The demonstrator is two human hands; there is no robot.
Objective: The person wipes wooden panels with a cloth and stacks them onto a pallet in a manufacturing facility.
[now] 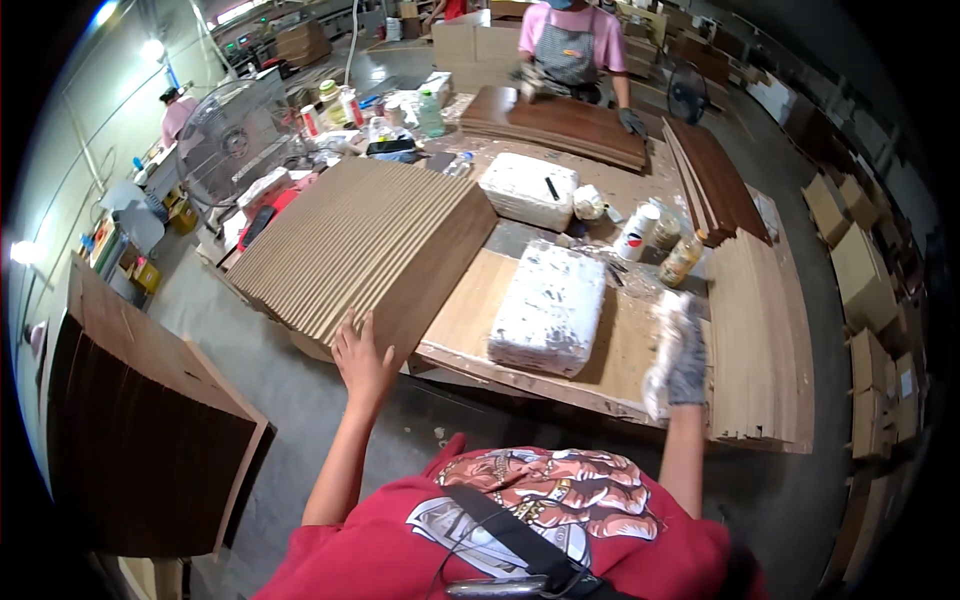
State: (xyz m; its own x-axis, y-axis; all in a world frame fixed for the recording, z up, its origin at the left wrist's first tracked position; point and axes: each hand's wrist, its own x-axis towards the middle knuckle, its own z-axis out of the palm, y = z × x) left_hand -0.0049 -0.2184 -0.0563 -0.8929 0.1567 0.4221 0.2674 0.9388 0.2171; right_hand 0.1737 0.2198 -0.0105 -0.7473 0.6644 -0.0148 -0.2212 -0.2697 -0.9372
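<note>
My bare left hand (pixel 362 360) rests with its fingers spread on the near edge of a stack of wooden boards (pixel 365 235). The boards are fanned, so their edges make a row of ridges. A grey glove covers my right hand (pixel 688 365), which is closed on a whitish, crumpled rag (pixel 662 368), somewhat blurred. That hand is over the table's right part, beside a stack of pale boards (pixel 755 330). Between my hands lies a white wrapped block (pixel 550 308) with dark smears. Behind it sits a second white block (pixel 528 190) with a small black piece on top.
A white cup (pixel 636 232) and a bottle of yellowish liquid (pixel 682 260) stand right of the blocks. Across the table (pixel 460 300), a person (pixel 570 50) works at brown panels (pixel 560 130). A fan (pixel 235 140) stands at left, near leaning dark panels (pixel 150 430).
</note>
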